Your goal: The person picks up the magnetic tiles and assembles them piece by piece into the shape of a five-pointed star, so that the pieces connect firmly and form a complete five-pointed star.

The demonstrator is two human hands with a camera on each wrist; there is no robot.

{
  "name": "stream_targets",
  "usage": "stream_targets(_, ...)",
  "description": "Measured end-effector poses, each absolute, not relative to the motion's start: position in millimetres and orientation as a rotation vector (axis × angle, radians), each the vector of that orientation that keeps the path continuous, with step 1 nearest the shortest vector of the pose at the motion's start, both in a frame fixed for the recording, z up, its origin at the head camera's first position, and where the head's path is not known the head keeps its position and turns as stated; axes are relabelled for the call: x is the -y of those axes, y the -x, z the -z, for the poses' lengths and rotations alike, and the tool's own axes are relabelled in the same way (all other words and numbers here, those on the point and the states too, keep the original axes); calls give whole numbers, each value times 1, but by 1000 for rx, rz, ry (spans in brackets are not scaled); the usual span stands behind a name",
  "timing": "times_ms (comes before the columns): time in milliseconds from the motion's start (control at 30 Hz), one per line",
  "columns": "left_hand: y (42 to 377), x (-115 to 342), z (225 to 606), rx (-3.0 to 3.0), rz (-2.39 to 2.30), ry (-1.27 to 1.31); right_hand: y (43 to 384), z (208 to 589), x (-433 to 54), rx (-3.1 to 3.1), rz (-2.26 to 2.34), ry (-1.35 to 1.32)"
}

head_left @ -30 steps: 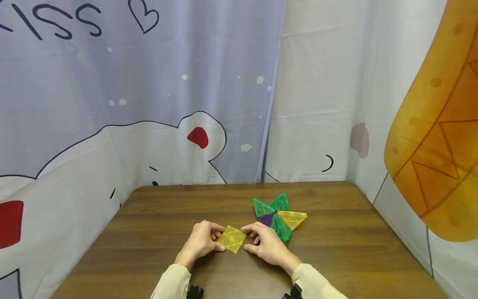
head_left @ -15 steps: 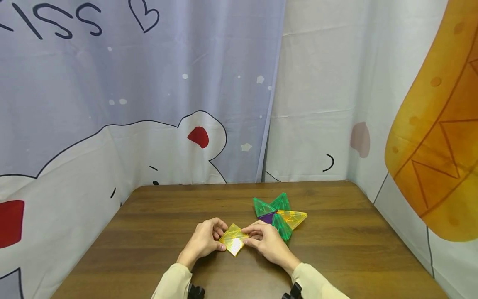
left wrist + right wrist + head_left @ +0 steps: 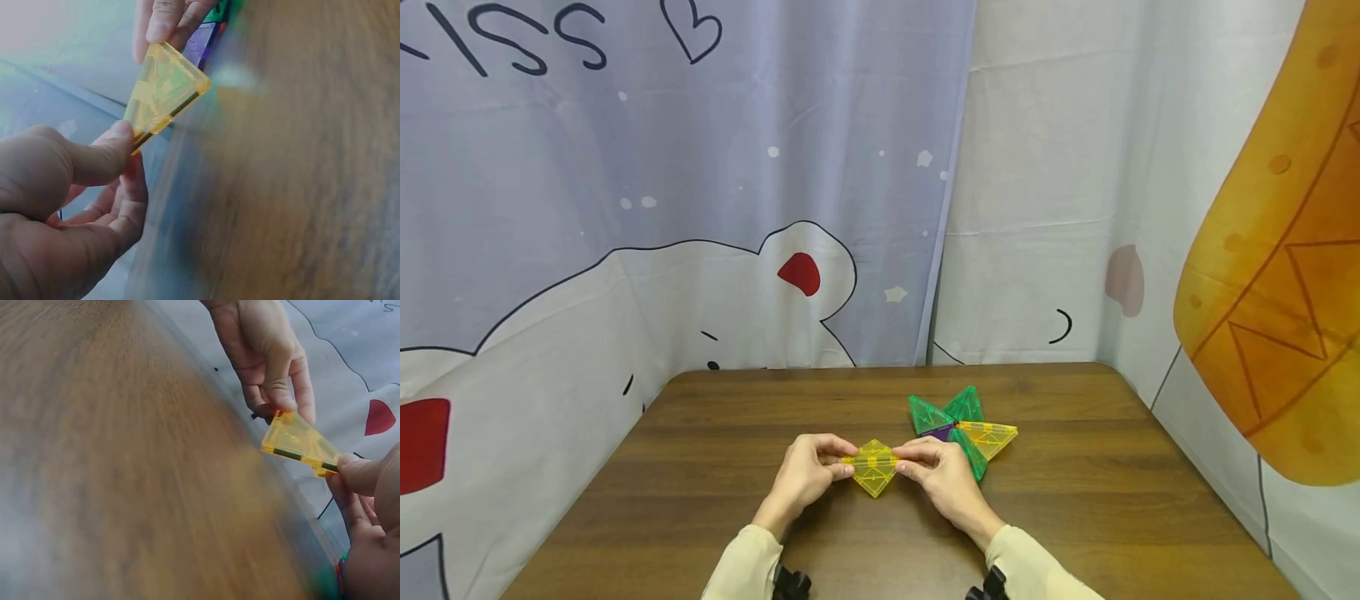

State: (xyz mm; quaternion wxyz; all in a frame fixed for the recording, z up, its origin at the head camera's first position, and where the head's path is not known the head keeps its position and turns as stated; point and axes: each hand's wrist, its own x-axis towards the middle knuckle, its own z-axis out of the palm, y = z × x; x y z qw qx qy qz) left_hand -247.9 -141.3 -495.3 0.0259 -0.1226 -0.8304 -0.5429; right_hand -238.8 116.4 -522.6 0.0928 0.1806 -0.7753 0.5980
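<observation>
A see-through yellow pair of magnetic tiles (image 3: 874, 470) makes a diamond in the head view, with a line running across it from corner to corner. My left hand (image 3: 808, 473) pinches its left corner between thumb and fingers. At the opposite corner, my right hand (image 3: 942, 475) pinches it the same way. The left wrist view shows the yellow tiles (image 3: 164, 90) edge-on as a triangle, held off the wooden table. Just behind the right hand lies a star-like build of magnetic tiles (image 3: 966, 408), green, yellow and purple, partly hidden by that hand.
The brown wooden table (image 3: 700, 517) has its far edge against a printed curtain (image 3: 820, 317). Curtain cloth also hangs along the left and right sides. Dark wrist mounts (image 3: 792, 583) sit near the sleeve cuffs.
The right fingers have closed onto the yellow tiles' right corner. The tiles have tilted and moved slightly away from me, with both hands following. The star-like build has stayed put.
</observation>
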Motion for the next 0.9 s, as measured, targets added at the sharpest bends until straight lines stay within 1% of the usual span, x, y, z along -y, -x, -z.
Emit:
stream_targets(267,250,139,497,2509,1742,351,240,523,-115,2216,-1952,-418)
stream_targets(500,252,135,498,2331,1958,236,238,518,-116,2186,-1963,-455)
stream_targets(733,252,134,496,2272,1986,187,238,501,-119,2238,-1918,-526)
stream_targets(900,252,136,497,2248,2000,155,243,483,-132,2204,-1895,-535)
